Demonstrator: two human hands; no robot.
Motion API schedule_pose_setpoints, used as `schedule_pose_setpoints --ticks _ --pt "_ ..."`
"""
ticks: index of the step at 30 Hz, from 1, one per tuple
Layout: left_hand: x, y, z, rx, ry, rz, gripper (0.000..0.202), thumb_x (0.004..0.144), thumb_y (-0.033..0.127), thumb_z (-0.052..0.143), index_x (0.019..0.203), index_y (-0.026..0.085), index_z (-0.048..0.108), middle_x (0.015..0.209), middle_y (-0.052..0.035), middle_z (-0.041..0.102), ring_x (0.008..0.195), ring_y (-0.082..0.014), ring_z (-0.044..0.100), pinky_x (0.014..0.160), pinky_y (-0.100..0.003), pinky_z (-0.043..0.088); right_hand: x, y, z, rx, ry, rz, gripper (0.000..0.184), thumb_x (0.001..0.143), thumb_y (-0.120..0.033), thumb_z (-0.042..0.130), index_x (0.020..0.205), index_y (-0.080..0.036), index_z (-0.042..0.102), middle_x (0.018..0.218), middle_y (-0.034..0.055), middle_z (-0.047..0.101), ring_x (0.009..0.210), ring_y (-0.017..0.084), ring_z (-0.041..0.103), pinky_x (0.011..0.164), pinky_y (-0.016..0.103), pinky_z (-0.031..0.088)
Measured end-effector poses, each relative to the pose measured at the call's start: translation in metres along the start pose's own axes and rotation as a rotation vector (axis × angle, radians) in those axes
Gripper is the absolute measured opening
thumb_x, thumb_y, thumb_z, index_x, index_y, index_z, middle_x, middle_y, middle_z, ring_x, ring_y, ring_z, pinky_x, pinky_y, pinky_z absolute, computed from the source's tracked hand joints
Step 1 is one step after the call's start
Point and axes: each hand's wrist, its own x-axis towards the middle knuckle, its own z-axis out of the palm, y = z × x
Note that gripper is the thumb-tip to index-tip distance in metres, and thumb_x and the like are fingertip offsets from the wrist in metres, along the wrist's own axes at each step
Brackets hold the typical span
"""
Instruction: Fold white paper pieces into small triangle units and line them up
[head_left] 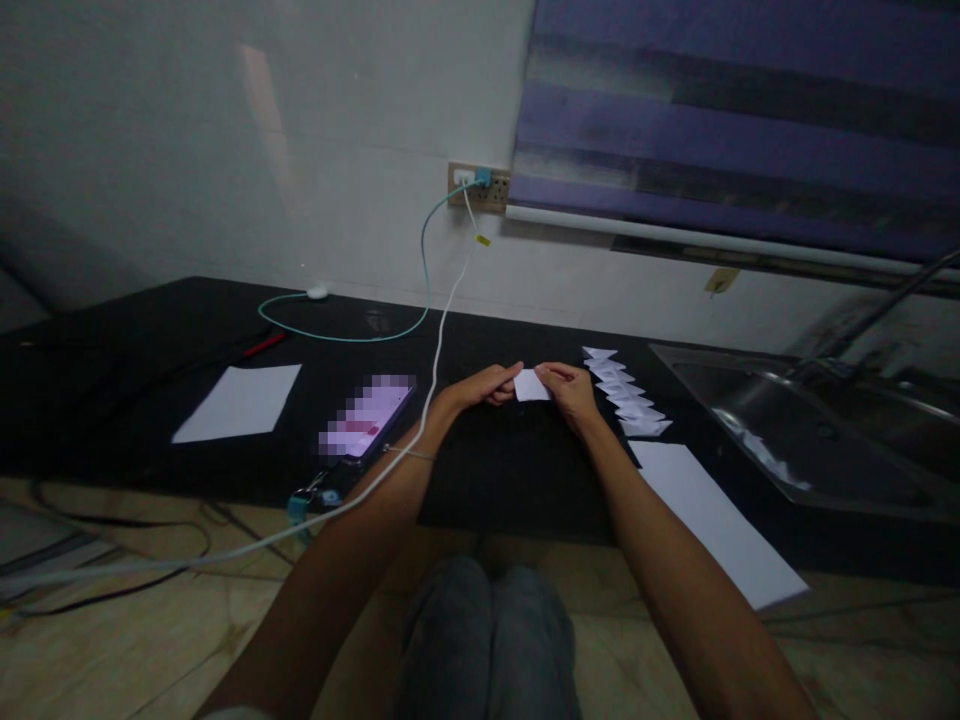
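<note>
A small white piece of paper point(532, 386) is held up between my two hands over the dark countertop point(510, 470). My left hand point(491, 384) pinches its left edge, fingers curled under the thumb. At the opposite edge my right hand point(568, 388) grips the paper the same way. Just right of that hand lies a row of several folded white paper pieces point(626, 392), overlapping each other. Below the row a larger white sheet point(712, 515) hangs partly past the counter's front edge.
Left of my arms lie a phone point(367, 418) with a lit screen and another white sheet point(240, 402). A white cable point(441, 345) runs from the wall socket point(480, 188) across my left forearm. A metal sink point(810, 430) is set in at the right.
</note>
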Motion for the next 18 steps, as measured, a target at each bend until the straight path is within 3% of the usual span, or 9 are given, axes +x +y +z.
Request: schedule_pose_setpoints --ticks 8,12,15,18 --pt "-0.002 0.003 0.002 -0.082 0.09 -0.002 0.055 0.1 0.05 0.045 0.056 0.021 0.031 0.053 0.0077 0.022 0.043 -0.0048 0.021 0.045 -0.022 0.018 0.007 0.01 -0.001 -0.003 0.009 -0.027 0.039 0.059 -0.047 0.084 0.081 -0.017 0.076 0.073 0.0044 0.072 0.067 0.018 0.062 0.064 0.032 0.049" --pt "-0.005 0.01 0.006 -0.072 0.129 0.023 0.036 0.099 0.033 0.053 0.067 0.018 0.047 0.054 0.0072 0.031 0.044 -0.005 0.026 0.045 -0.021 0.021 0.013 0.018 -0.002 -0.076 -0.024 -0.072 0.041 0.064 -0.051 0.081 0.085 -0.017 0.074 0.077 0.0056 0.071 0.072 0.02 0.064 0.068 0.035 0.051" --pt "-0.005 0.011 0.007 -0.055 0.148 0.029 0.035 0.099 0.027 0.054 0.066 0.017 0.046 0.053 0.007 0.033 0.043 -0.0045 0.029 0.045 -0.02 0.022 0.015 0.019 -0.003 -0.209 -0.063 -0.211 0.052 0.074 -0.061 0.072 0.103 -0.018 0.071 0.094 0.0097 0.072 0.089 0.024 0.066 0.078 0.041 0.054" --pt "-0.003 0.01 0.006 -0.085 0.224 0.009 0.034 0.1 0.026 0.053 0.067 0.017 0.047 0.052 0.0083 0.031 0.041 -0.0032 0.027 0.044 -0.019 0.02 0.012 0.014 -0.002 -0.398 -0.061 -0.415 0.07 0.081 -0.067 0.063 0.134 -0.021 0.055 0.124 0.0141 0.062 0.112 0.029 0.06 0.093 0.048 0.051"
